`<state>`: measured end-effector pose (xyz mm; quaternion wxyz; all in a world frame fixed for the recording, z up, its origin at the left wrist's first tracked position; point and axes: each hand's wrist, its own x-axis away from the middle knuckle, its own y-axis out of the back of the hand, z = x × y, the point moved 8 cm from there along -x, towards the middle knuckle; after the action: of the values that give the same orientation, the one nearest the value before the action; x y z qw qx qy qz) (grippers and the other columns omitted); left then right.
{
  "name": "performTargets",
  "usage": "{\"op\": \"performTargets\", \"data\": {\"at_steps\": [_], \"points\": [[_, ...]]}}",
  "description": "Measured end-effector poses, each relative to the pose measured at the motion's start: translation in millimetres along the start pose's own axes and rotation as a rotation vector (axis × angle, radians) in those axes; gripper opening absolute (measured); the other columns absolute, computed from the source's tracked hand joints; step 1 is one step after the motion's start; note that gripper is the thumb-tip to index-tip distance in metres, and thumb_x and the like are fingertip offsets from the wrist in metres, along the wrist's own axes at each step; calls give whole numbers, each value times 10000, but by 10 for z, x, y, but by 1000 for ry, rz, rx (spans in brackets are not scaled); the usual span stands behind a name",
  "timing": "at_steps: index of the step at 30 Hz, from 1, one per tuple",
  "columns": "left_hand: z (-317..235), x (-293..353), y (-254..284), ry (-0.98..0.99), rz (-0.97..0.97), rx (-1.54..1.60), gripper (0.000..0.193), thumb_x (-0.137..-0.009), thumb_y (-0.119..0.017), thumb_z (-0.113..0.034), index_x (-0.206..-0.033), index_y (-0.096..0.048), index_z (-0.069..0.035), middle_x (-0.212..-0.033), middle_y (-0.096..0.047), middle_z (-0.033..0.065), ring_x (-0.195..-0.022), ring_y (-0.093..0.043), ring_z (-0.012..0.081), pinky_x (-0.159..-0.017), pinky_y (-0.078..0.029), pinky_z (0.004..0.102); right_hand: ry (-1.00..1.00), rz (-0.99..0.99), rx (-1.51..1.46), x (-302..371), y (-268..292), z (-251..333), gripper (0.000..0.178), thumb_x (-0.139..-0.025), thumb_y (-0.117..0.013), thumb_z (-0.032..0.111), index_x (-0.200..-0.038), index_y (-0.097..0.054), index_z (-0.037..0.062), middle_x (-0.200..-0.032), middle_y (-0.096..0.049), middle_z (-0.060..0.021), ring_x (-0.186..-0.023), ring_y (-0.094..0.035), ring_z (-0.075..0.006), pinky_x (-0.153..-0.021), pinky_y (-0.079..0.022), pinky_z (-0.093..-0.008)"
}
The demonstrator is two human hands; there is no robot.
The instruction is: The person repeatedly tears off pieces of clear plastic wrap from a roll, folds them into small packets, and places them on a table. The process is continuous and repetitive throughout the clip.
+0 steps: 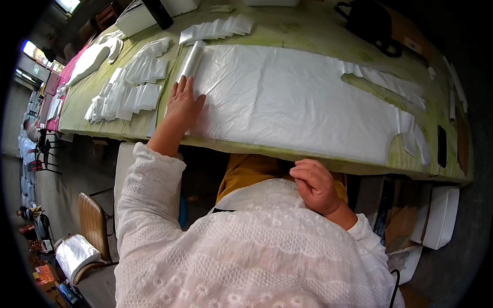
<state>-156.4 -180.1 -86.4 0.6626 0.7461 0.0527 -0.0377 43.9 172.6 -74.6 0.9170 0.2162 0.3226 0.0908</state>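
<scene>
A large whitish plastic sheet [293,98] is spread across the table, lightly creased and shiny. Its left end is folded or rolled into a narrow strip [192,63]. My left hand [185,106] rests on the lower part of that strip, fingers stretched out and thumb apart, holding nothing. In front of my body, off the table's near edge, my right hand [315,185] hovers with its fingers curled in; I see nothing in it. Left of the sheet lie several small folded plastic packets [130,85], overlapping in rows.
Another overlapping row of packets [217,29] sits beyond the sheet. Loose plastic strips [388,84] lie at the right, near a dark phone-like slab [441,146]. A black bag [369,25] and a black cylinder [157,11] stand at the back. A chair [92,224] is at lower left.
</scene>
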Motion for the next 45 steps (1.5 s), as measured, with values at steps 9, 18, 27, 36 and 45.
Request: {"op": "performTargets", "data": {"at_steps": [9, 18, 27, 36, 45], "points": [[1035, -487, -44, 236, 147, 82, 884, -919, -667, -464, -1639, -239, -180, -1487, -534, 226, -1340, -536, 417, -1129, -417, 471, -25, -4, -18, 4, 13, 38, 213, -821, -685, -57, -1007, -725, 37, -984, -722, -115, -985, -695, -322, -875, -565, -402], [-1038, -65, -23, 166, 400, 1591, 613, -1071, -522, -305, -1611, -267, -166, -1110, -651, 101, -849, -608, 158, -768, -567, 329, -555, 151, -497, -107, -467, -202, 679, -977, -679, 99, -1563, -337, 59, -1243, -651, -140, -1135, -630, -217, -1008, -515, -358], [-1999, 329, -397, 349, 414, 1781, 842, -1026, -619, -208, -1650, -58, -279, -1200, -596, 119, -957, -643, 223, -784, -591, 421, -994, 72, -803, -222, -659, -255, 815, -1023, -630, 157, -1629, -91, 75, -1203, -628, -170, -821, -662, -169, -772, -597, -356], [-2210, 400, -531, 205, 655, 1926, 681, -1004, -494, -48, -1622, -293, -250, -1360, -518, 157, -1090, -643, 278, -835, -602, 469, -994, 47, -1103, -129, -546, -305, 757, -1017, -571, 167, -1631, -131, 126, -1074, -615, -130, -754, -632, -194, -674, -564, -340], [-2367, 168, -448, 230, 447, 1744, 781, -925, -539, -13, -1622, -300, -274, -1127, -583, 113, -887, -619, 201, -749, -598, 404, -996, 33, -882, -98, -353, -295, 917, -971, -584, 113, -1649, 33, 121, -1014, -595, -108, -655, -580, -154, -623, -535, -321]]}}
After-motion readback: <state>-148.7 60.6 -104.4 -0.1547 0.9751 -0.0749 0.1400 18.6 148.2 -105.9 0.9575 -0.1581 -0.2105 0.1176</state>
